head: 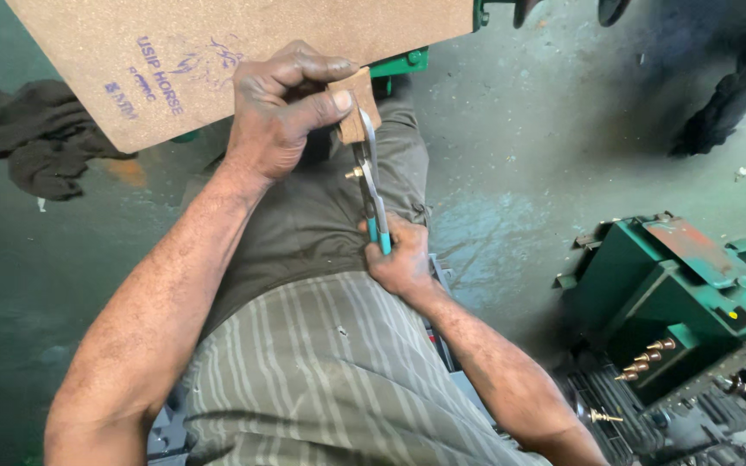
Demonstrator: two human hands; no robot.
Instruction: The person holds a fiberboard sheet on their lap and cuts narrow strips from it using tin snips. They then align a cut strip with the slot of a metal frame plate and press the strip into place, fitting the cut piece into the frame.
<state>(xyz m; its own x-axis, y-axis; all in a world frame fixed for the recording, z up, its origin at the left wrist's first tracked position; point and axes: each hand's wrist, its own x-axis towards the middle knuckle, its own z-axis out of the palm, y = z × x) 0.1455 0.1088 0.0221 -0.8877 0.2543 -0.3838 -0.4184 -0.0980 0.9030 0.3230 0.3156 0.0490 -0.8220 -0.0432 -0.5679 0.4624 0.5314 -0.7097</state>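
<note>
- Right hand (403,259) is closed around the teal handles of a pair of snips (371,185), down near the lap. The blades run up from there and bite into the small brown piece.
- Left hand (282,108) pinches that small cut piece of fibreboard (357,105) between thumb and curled fingers, so it's gripping, not just resting. The piece sits right at the near edge of the big brown gasket sheet (243,52), which fills the far left of the view; can't tell if the two are joined at this point.
- The blades look nearly closed on the piece, with the brass pivot bolt showing just below the thumb.
- My take on doing this cut well: keep the thumb clear of the blade line, feed the piece deep into the throat near the pivot rather than nibbling with the tips, and turn the piece with the left hand instead of twisting the snips.
- Supporting the big sheet so it doesn't sag would probably keep the cut edge from tearing.
- Further out: the person sits in olive trousers and a striped shirt, on a stained green-grey floor (511,173).
- A dark rag (36,138) lies far left.
- A green transformer housing (692,293) with brass terminals sits near right.
</note>
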